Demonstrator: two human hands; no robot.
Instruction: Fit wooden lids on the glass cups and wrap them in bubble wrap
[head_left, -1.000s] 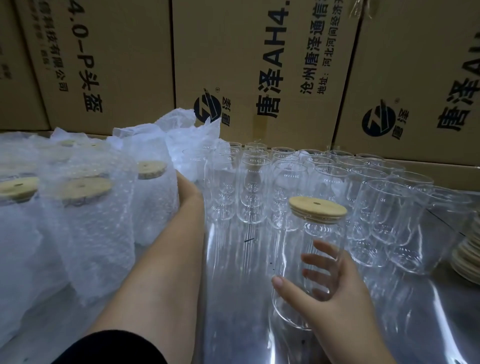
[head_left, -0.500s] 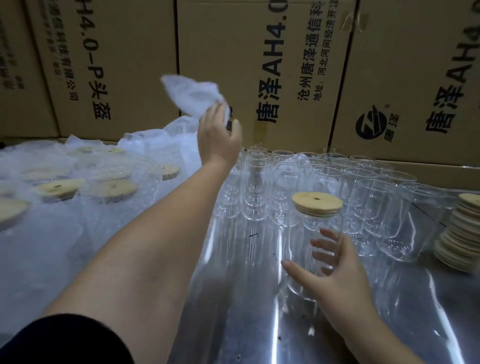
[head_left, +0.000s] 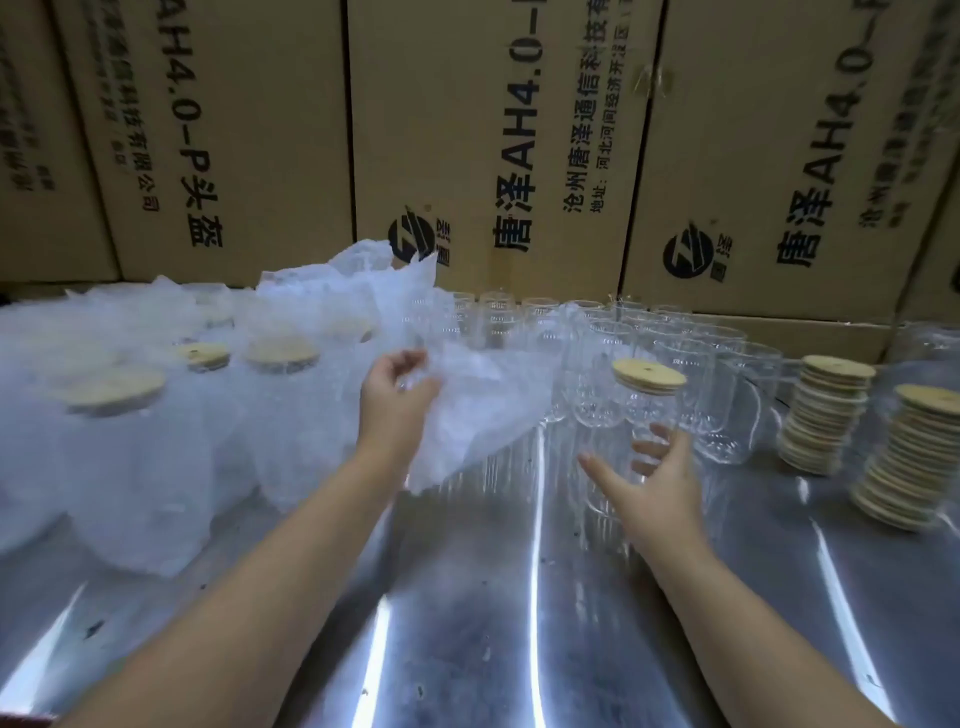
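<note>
Now | left hand (head_left: 395, 397) pinches translucent white bubble-wrap sheet (head_left: 470, 415), just left of upright clear glass cup (head_left: 636, 410) with round wooden lid (head_left: 649, 373) | right hand (head_left: 657, 480) apparently curls round cup's near side | sheet must travel right

Left hand (head_left: 396, 401) pulled a bubble wrap sheet (head_left: 478, 410) off the pile (head_left: 332, 283), swung it up high, then dropped it low. Sheet opened out, ending just left of the lidded cup (head_left: 649, 413).
</note>
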